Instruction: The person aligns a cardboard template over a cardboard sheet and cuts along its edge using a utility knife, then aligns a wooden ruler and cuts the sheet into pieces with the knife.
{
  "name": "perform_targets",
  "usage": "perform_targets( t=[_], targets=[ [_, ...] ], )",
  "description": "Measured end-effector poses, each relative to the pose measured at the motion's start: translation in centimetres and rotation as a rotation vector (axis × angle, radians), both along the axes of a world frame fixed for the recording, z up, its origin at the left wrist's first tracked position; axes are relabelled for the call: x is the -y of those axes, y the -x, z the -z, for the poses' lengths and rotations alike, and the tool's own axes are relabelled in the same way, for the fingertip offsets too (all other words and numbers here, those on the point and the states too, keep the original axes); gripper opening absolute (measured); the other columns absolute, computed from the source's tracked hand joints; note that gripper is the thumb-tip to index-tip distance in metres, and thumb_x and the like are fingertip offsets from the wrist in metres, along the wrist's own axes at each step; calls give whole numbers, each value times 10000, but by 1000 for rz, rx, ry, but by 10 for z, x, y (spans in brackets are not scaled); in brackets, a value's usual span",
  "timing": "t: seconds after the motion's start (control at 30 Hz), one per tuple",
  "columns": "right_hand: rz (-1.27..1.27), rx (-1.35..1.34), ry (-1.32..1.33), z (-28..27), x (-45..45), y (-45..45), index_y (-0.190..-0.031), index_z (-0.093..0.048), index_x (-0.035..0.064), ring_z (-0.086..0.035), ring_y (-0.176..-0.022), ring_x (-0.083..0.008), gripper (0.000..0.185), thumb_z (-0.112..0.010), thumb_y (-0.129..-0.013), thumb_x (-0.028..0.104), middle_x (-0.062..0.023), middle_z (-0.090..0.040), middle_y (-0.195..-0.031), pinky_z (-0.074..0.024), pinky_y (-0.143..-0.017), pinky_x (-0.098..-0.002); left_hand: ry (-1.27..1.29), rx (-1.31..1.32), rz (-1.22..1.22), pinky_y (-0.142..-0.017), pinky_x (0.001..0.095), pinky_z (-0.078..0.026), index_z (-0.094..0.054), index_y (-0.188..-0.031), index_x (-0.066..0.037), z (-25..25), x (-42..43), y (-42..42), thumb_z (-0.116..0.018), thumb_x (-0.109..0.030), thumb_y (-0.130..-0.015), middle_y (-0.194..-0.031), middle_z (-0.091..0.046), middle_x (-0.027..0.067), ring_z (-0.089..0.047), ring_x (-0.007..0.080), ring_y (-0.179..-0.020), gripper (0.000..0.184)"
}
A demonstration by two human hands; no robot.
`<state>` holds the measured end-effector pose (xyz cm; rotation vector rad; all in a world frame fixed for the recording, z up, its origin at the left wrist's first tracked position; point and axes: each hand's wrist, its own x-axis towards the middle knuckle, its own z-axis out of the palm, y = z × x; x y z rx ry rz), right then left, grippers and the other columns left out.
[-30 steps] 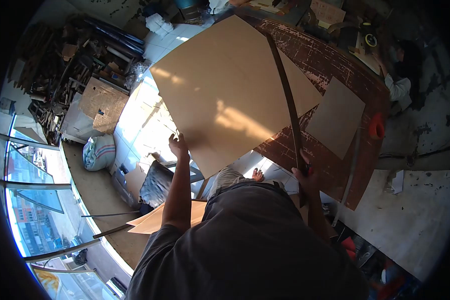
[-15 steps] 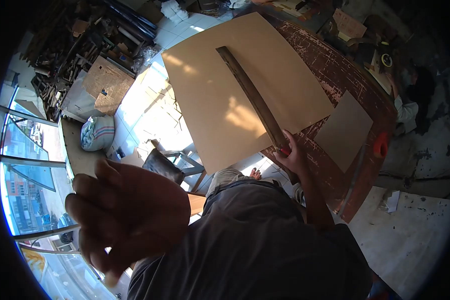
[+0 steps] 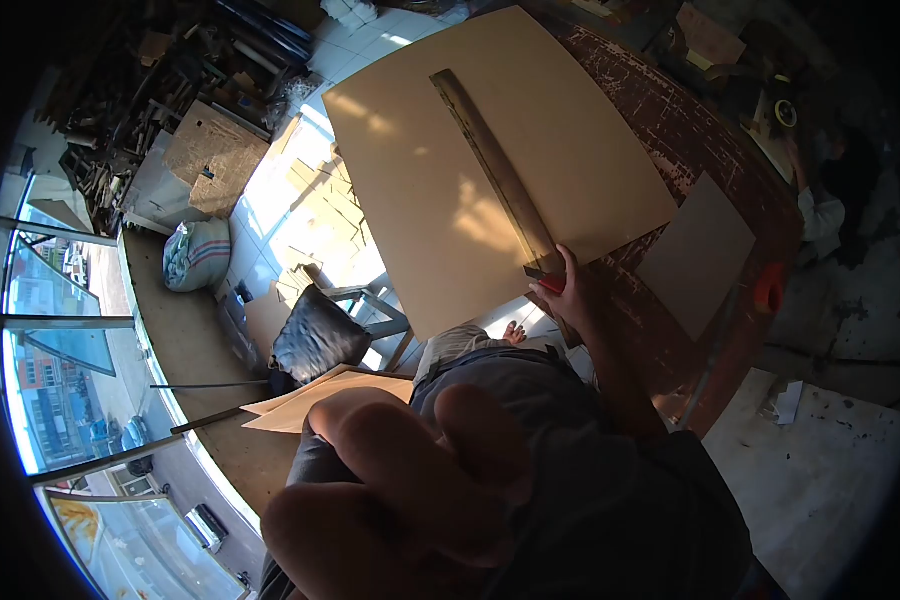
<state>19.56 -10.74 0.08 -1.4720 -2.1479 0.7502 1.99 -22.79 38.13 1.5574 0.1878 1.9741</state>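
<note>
My left hand (image 3: 390,470) is large and dark, close to the camera in front of my shirt. Its fingers are curled in, and whether anything lies inside them is hidden. My right hand (image 3: 574,298) is closed around a small red-handled tool (image 3: 550,284) at the near edge of a large brown board (image 3: 400,200). The tool's dark tip meets the near end of a long wooden strip (image 3: 495,170), which lies lengthwise across the board. My right fingers are beside that end of the strip.
The board rests on a worn reddish-brown table (image 3: 660,120) and overhangs its left side. A smaller grey sheet (image 3: 698,255) and a red ring-shaped object (image 3: 768,288) are at right. Left are a black cushion (image 3: 320,335), a striped sack (image 3: 196,257) and scrap wood (image 3: 120,165).
My left hand has swung right and downward from the left side, across my shirt. My right hand has moved slightly up and left with the red-handled tool; the strip's near end has shifted slightly.
</note>
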Motion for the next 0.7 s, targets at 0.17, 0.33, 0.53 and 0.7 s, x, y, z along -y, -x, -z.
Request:
perform_targets(
  t=[0.17,0.33,0.53,0.7],
  targets=[
    [140,-59,9,15,3,0,-1423,-414,66,-664,-985,-409,831,-824,-766,367,-268,-650,-1091,-534,-820,-469,32,-1,89,-804,404,-411,-696,-1061,-419,5,-3,-1,-711,-455,-839,-1066,-489,-66,-430,214,-997,226],
    [161,-61,-97,15,14,-6,-1384,-471,68,-647,-1006,-405,700,-799,-798,269,-232,-645,-1122,-523,-831,-454,71,-17,127,-800,402,-417,-705,-1025,-416,0,-7,-4,-731,-423,-823,-1072,-494,-67,-434,217,-1005,204],
    [241,-57,-98,16,23,-6,-1263,-571,64,-649,-1012,-384,486,-748,-849,245,-207,-668,-1081,-515,-848,-446,85,-24,211,-804,403,-425,-716,-1006,-411,-5,-4,1,-744,-387,-817,-1092,-503,-68,-437,219,-1017,193],
    [299,-32,-106,-1,30,-6,-1128,-637,47,-664,-915,-389,341,-713,-888,278,-194,-680,-947,-527,-775,-437,310,139,50,-812,412,-430,-718,-1026,-408,-17,4,-24,-723,-397,-837,-1123,-510,-51,-436,229,-1040,189]
  ],
)
